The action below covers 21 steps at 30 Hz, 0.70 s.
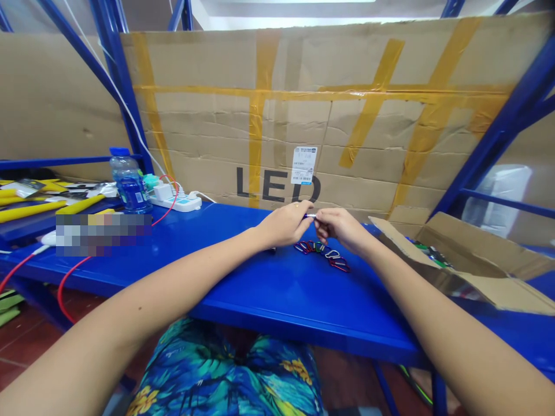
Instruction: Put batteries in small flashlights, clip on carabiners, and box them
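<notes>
Silvery, the small piece (311, 215) is being held by the left hand (281, 225) and pinched narrowly by the right hand (340, 225) toward the far edge of the worktop (260, 294), and, if this grip is slipping, it is risking a fall near the coloured carabiners (321, 247).
</notes>
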{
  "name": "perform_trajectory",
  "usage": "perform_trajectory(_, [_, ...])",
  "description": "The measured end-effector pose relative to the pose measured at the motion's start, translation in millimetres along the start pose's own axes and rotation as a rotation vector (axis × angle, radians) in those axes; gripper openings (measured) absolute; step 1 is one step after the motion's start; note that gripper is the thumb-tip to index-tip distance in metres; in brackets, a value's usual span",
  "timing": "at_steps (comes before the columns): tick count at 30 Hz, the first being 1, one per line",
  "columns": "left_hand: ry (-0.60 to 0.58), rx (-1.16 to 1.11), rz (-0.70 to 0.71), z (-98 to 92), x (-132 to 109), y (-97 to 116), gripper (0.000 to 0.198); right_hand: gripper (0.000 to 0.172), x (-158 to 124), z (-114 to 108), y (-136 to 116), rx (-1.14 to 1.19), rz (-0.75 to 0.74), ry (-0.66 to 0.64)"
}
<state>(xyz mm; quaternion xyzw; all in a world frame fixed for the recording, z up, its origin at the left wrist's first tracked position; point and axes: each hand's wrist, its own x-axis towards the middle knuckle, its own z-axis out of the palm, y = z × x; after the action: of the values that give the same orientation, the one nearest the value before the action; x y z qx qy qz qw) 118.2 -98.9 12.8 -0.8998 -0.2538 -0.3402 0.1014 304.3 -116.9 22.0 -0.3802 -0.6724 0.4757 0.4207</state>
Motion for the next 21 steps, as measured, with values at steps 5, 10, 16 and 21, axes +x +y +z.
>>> perform_trajectory(5, [-0.007,0.053,-0.019,1.9,4.9,5.8,0.024,0.023,1.4,-4.7,0.1,-0.125,-0.09,0.043])
perform_trajectory(10, [-0.013,0.019,-0.024,4.5,3.9,4.6,0.014,0.024,-2.0,-8.1,-4.6,-0.225,-0.135,-0.008])
perform_trajectory(16, [0.014,-0.02,0.083,5.7,-1.2,-0.6,0.012,0.026,-3.9,-8.0,-5.9,-0.139,-0.071,-0.076])
perform_trajectory(21, [0.126,-0.045,0.136,3.6,2.0,0.5,0.015,0.025,-2.0,-7.4,-4.4,-0.11,-0.092,-0.051])
